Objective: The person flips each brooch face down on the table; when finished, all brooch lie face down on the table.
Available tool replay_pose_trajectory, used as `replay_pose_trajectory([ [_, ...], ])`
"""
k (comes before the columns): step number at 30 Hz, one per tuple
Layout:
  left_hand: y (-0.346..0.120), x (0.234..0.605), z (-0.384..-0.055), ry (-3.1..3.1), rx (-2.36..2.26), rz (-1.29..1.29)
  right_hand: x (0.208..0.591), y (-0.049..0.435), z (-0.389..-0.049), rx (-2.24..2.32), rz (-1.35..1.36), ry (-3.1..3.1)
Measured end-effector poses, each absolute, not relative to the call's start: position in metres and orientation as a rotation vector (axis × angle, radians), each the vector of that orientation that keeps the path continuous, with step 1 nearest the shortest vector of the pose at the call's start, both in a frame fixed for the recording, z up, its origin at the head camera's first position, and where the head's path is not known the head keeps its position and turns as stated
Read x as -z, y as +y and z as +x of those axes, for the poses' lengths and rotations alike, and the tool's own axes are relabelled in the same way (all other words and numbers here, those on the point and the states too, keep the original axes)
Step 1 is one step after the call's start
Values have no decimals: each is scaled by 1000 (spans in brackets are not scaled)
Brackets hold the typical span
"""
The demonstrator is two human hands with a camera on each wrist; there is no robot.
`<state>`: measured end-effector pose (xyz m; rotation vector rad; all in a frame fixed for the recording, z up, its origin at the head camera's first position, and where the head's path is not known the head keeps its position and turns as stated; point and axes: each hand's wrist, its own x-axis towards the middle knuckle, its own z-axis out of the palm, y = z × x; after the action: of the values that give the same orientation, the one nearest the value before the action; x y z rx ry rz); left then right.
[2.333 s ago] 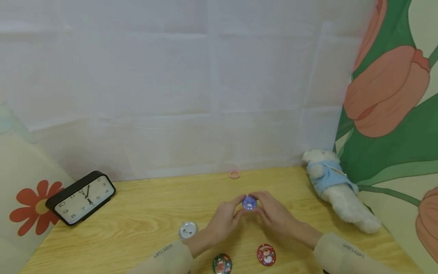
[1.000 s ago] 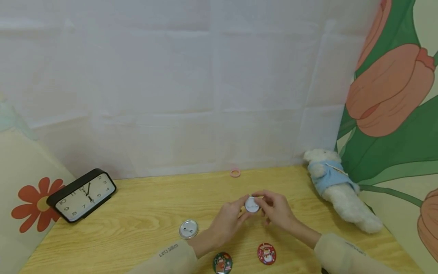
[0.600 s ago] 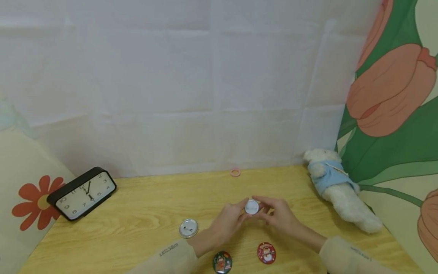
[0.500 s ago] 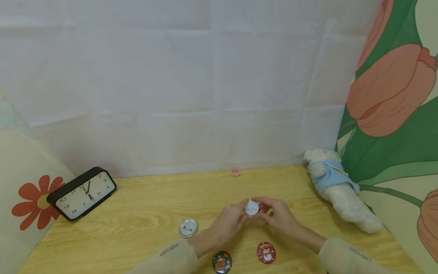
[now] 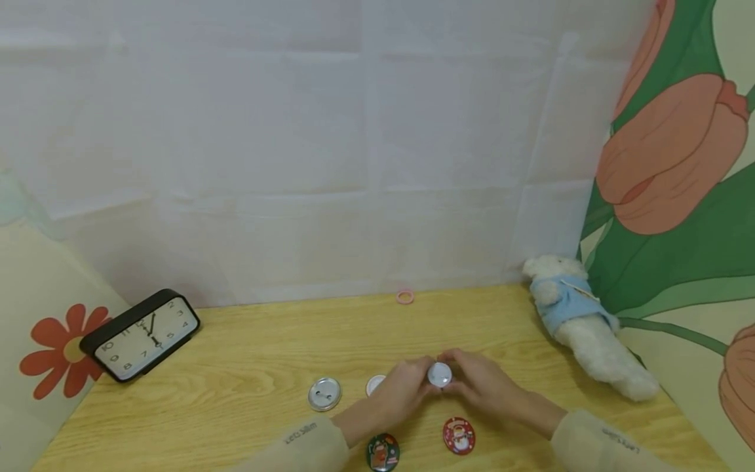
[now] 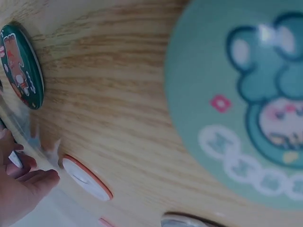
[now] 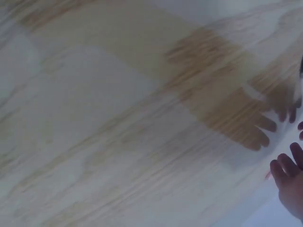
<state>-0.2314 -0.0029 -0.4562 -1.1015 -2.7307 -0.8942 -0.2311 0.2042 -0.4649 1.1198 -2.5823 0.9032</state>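
In the head view, a small round pin badge (image 5: 439,375) is pinched between the fingertips of both hands, its pale, shiny side facing up. My left hand (image 5: 401,390) grips its left edge; my right hand (image 5: 483,383) has the right edge. Beside the left wrist, a white-backed badge (image 5: 375,385) lies partly covered. Nearer the person are a red snowman badge (image 5: 459,436) and a dark green badge (image 5: 383,452). The left wrist view catches a large light-green badge (image 6: 222,142) close up. Only the right hand's fingers (image 7: 286,165) edge into the right wrist view.
Left of the hands, a silver-backed pin badge (image 5: 324,394) lies on the wooden table (image 5: 253,354). A black-framed clock (image 5: 144,335) stands at the left. At the back are a pink ring (image 5: 405,297) and, to the right, a plush toy (image 5: 569,301) in blue.
The held badge first shows a blue-purple face, then a white back, now a shinier pale surface. Both hands have come slightly nearer the person. A white-backed badge now shows beside the left wrist.
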Motion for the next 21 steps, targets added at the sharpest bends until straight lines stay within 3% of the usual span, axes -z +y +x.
replay_pose_trajectory([
  [13,6,467,-238,-2727,421,-1155,477,211,-233,-821,1130,-2703],
  [21,7,468,-235,-2778,362,-1114,476,211,-235,-903,1139,-2718],
])
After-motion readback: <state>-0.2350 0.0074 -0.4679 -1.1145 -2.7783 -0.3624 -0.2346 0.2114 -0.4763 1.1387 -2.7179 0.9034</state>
